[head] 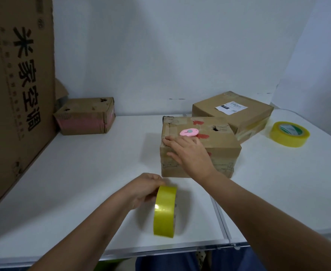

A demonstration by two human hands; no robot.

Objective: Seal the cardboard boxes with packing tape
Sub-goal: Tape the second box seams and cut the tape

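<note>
My left hand [147,189] grips the tape roll [165,211] upright on the table [82,182] while my right hand [188,151] presses flat-fingered on the near box [219,145], probably steadying it for taping.

Left hand [145,189]: grips a yellow tape roll [165,211] standing on edge, near the front of the white table [82,173].
Right hand [188,151]: lies flat, fingers [169,142] straight, on the top near-left corner of the middle box [219,151].
Pink cutter [189,132]: rests on top of the middle box, just beyond the right hand.
Labelled box [233,116]: stands behind and to the right, touching the middle box.
Second tape roll [289,133]: lies flat at far right.
Small box [86,118]: sits at far left, beside a tall printed carton [18,85].
</note>
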